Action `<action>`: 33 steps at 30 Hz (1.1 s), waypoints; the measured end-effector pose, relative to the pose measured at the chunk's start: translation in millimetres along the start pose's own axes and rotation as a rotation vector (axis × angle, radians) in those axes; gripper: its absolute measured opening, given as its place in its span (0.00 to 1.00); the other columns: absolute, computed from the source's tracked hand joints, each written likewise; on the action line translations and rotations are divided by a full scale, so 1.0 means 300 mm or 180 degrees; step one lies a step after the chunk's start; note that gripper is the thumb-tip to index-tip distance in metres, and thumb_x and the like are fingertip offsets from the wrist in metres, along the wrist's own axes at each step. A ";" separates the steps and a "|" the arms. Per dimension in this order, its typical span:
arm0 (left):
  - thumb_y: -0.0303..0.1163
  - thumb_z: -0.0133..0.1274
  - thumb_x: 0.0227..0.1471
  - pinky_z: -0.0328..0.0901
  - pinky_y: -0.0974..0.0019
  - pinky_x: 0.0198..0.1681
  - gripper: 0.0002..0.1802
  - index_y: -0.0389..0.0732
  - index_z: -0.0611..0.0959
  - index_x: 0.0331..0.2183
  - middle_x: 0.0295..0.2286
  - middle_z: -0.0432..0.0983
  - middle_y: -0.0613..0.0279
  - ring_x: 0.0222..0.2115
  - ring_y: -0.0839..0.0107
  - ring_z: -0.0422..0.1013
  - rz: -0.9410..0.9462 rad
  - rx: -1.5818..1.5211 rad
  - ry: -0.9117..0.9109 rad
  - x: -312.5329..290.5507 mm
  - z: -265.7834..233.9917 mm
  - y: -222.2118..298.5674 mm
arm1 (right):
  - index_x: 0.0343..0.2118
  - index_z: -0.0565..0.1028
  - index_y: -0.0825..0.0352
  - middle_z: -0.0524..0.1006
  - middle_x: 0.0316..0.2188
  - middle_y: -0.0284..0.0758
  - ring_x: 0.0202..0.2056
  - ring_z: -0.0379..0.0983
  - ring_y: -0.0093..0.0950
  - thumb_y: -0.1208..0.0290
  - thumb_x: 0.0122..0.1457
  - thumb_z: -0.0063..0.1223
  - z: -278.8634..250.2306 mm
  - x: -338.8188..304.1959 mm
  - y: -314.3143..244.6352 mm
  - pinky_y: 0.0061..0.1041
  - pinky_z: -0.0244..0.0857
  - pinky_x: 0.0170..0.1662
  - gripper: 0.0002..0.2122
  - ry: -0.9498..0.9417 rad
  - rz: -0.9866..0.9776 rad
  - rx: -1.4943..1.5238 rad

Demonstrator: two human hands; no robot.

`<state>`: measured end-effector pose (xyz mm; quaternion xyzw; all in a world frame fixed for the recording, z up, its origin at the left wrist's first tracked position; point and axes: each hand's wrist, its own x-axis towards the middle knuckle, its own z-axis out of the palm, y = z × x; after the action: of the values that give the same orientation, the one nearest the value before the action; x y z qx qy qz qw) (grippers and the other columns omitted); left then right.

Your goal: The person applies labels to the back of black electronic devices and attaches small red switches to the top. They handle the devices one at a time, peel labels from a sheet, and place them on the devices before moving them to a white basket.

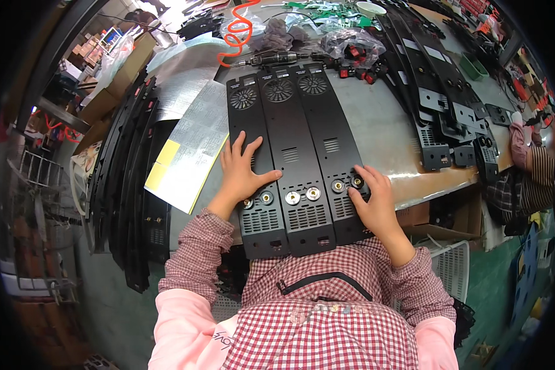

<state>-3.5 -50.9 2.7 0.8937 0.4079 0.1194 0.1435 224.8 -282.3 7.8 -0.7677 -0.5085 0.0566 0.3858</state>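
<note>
Three long black metal panels (293,132) lie side by side in front of me, their lower ends jutting over the table's near edge. Each has a round fan grille at the far end, and slotted vents and two round metal fittings (313,193) towards the near end. My left hand (243,172) rests on the left panel with its fingers spread, the thumb reaching to the middle one. My right hand (376,200) touches the right panel's outer edge. Its thumb and forefinger are apart on either side of the outermost fitting (357,182).
Printed sheets (194,148) lie left of the panels, beside a row of stacked black panels (126,185). Behind lie a power screwdriver (274,58), a coiled orange hose (237,31) and bagged parts (354,46). More panels (435,98) are piled at right, near another person's arm (521,145).
</note>
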 end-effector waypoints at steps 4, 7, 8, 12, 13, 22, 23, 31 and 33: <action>0.57 0.71 0.35 0.39 0.38 0.67 0.53 0.54 0.68 0.61 0.66 0.46 0.50 0.66 0.37 0.37 -0.0050 -0.0053 -0.0060 0.013 -0.008 0.012 | 0.51 0.75 0.67 0.72 0.51 0.47 0.51 0.67 0.46 0.71 0.52 0.62 -0.003 -0.004 0.019 0.39 0.62 0.56 0.22 -0.0003 0.0044 0.0107; 0.54 0.72 0.35 0.42 0.39 0.67 0.51 0.52 0.70 0.60 0.65 0.47 0.49 0.66 0.38 0.38 -0.0097 -0.0250 -0.0077 0.007 -0.025 0.029 | 0.50 0.76 0.68 0.73 0.48 0.46 0.49 0.69 0.45 0.71 0.51 0.63 -0.015 0.020 0.032 0.38 0.63 0.54 0.21 -0.0117 0.0067 0.0216; 0.53 0.72 0.35 0.43 0.39 0.66 0.50 0.51 0.71 0.59 0.65 0.48 0.49 0.66 0.37 0.39 -0.0096 -0.0299 -0.0047 -0.005 -0.015 0.029 | 0.49 0.76 0.68 0.73 0.47 0.45 0.49 0.69 0.44 0.71 0.50 0.64 -0.020 0.029 0.035 0.38 0.64 0.53 0.22 -0.0175 0.0060 0.0256; 0.52 0.73 0.34 0.46 0.40 0.65 0.46 0.49 0.75 0.56 0.63 0.55 0.48 0.65 0.37 0.43 -0.0047 -0.0291 0.0274 -0.034 -0.006 0.043 | 0.45 0.78 0.69 0.73 0.40 0.42 0.43 0.72 0.40 0.72 0.48 0.66 -0.046 0.061 0.047 0.35 0.68 0.46 0.19 -0.0368 0.0089 0.0321; 0.52 0.73 0.34 0.46 0.40 0.65 0.46 0.49 0.76 0.55 0.63 0.55 0.48 0.65 0.37 0.43 -0.0101 -0.0276 0.0270 -0.038 0.000 0.058 | 0.42 0.78 0.69 0.72 0.35 0.39 0.36 0.73 0.36 0.73 0.49 0.66 -0.054 0.063 0.045 0.31 0.69 0.40 0.17 -0.0224 -0.0080 0.0208; 0.44 0.60 0.52 0.48 0.36 0.62 0.31 0.41 0.74 0.55 0.59 0.61 0.47 0.62 0.44 0.55 -0.0316 0.0186 0.1202 -0.004 -0.063 -0.106 | 0.44 0.77 0.71 0.73 0.34 0.34 0.25 0.64 0.21 0.78 0.56 0.58 -0.042 0.069 0.113 0.20 0.59 0.28 0.12 -0.0088 0.0121 0.0731; 0.40 0.58 0.54 0.51 0.37 0.61 0.30 0.39 0.73 0.55 0.57 0.65 0.48 0.59 0.47 0.59 -0.0577 0.0213 0.1512 0.029 -0.099 -0.190 | 0.45 0.77 0.71 0.73 0.35 0.34 0.25 0.64 0.21 0.78 0.57 0.58 -0.042 0.070 0.113 0.20 0.59 0.28 0.12 -0.0070 0.0136 0.0741; 0.38 0.51 0.55 0.61 0.44 0.51 0.21 0.40 0.79 0.49 0.44 0.78 0.50 0.50 0.49 0.69 -0.1869 0.1215 0.0836 0.084 -0.293 -0.513 | 0.45 0.77 0.71 0.73 0.36 0.35 0.25 0.64 0.19 0.78 0.60 0.54 -0.017 0.062 0.132 0.18 0.58 0.27 0.10 0.0267 -0.0079 0.0631; 0.37 0.50 0.55 0.64 0.46 0.48 0.14 0.41 0.84 0.38 0.40 0.80 0.52 0.43 0.50 0.74 -0.1758 0.0689 0.0851 0.061 -0.347 -0.502 | 0.46 0.76 0.71 0.74 0.38 0.37 0.28 0.67 0.22 0.78 0.60 0.54 -0.029 0.066 0.129 0.19 0.61 0.30 0.11 0.0243 0.0238 0.0910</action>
<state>-131.0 73.9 47.9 0.7357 0.6606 0.1483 0.0197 266.8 -277.7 -5.2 -0.7249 -0.4513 0.1135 0.5079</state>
